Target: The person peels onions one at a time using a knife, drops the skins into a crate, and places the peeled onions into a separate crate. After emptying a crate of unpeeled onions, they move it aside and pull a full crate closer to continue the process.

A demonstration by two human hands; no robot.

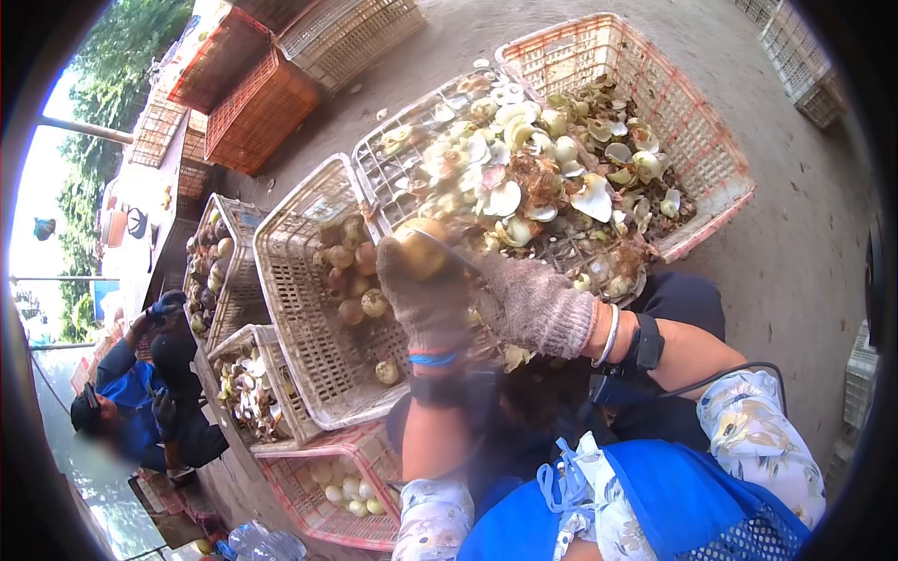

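My left hand, in a grey knit glove, is closed around a round yellowish-brown fruit and holds it up over the baskets. My right hand, gloved too, grips a thin knife whose blade lies against the fruit. Behind the hands, a white basket and a pink basket are heaped with pale peels and husks. To the left, a white basket holds several unpeeled brownish fruits.
A pink basket near my left arm holds pale peeled fruits. A person in blue crouches at the left beside other baskets of fruit and peels. Orange crates are stacked at the back left. Bare concrete floor lies at the right.
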